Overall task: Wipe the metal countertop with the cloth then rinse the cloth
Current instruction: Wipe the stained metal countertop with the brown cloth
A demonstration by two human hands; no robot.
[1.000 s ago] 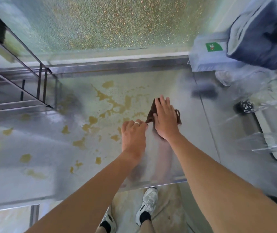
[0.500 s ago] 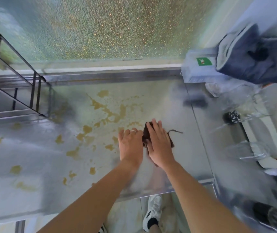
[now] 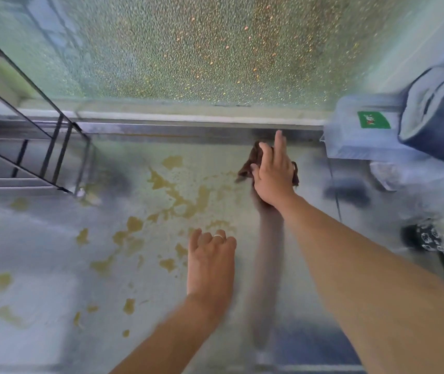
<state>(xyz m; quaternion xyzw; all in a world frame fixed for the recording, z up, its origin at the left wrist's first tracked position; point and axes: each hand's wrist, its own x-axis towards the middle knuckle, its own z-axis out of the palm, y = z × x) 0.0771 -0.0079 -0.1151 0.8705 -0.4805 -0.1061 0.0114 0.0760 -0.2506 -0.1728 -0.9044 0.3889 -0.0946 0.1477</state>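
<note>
Most of the brown cloth point(image 3: 255, 160) is hidden under the flat, pressing right hand point(image 3: 273, 176) near the countertop's point(image 3: 53, 252) back edge; the left hand point(image 3: 211, 263) is rested spread, motion-blurred.

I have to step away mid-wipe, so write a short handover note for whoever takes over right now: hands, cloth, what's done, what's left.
Right hand: fingers straight, pressing the brown cloth flat on the metal countertop, near the back edge.
Left hand: resting on the countertop nearer the front edge, holding nothing.
Done: the strip under the right arm looks free of stains.
Left: yellow-brown stains cover the middle and left of the countertop and need wiping. After that, rinse the cloth; no sink or tap is in view.
</note>
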